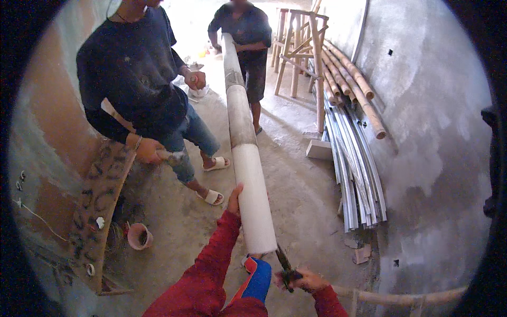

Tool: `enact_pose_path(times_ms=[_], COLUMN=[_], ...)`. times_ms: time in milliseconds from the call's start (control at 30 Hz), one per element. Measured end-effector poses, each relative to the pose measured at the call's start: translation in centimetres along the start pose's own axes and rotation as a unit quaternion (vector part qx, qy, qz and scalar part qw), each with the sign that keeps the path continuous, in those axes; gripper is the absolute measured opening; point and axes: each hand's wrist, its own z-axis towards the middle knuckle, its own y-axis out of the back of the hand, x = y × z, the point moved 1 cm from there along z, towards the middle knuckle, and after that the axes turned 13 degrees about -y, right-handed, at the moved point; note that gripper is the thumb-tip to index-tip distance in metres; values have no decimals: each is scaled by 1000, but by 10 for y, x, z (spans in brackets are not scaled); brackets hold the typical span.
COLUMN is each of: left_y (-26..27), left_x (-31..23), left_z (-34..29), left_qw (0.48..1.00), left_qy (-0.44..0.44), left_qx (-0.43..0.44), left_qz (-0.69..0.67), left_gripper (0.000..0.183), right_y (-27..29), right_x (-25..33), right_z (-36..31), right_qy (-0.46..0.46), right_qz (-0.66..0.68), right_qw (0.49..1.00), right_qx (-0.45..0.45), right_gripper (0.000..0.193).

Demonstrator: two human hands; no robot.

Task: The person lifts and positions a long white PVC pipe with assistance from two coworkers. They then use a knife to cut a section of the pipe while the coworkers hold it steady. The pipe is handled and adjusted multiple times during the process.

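A long, narrow white and grey beam, its surface showing cross joints, slants from in front of me toward the far end of the room. My left hand grips its left edge; the fingers underneath are hidden. Beside the beam's near end, my right hand is closed round a dark, slim hand tool. The tool's upper end reaches the beam's near right corner; its exact kind is unclear. At the far end a person in dark clothes supports the beam with both hands.
On the left stands another person, holding a tool with a pale blade. A marked board leans by the left wall near a pink bucket. Metal profiles, bamboo poles and a wooden trestle line the right.
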Motion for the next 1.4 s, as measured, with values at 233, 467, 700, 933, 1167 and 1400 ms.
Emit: enact_pose_path(times_ms=[233, 467, 700, 933, 1167, 1400], left_y=[16, 16, 81, 21, -51, -42], left_x=[-16, -40, -55, -73, -89, -77], left_z=[2, -3, -51, -22, 4, 28], left_qw=[958, 984, 945, 989, 990, 994], left_qy=[14, -1, 13, 38, 39, 31], left_qx=[30, 31, -235, -121, -133, -100], left_qz=[-286, -177, 227, 73, 29, -28], left_gripper=[112, 101, 92, 94, 108, 102], right_y=[65, 157, 218, 219, 172, 116], right_x=[-20, -28, 98, 240, 301, 299], right_z=[-4, -8, 23, 75, 99, 96], right_qy=[-161, -184, -108, 33, 100, 90], right_qz=[68, 93, -160, -57, -147, -41], right_qw=[967, 884, 866, 946, 938, 951], right_qx=[-187, -419, -461, -318, -299, -292], right_gripper=[40, 24, 9, 22, 33, 28])
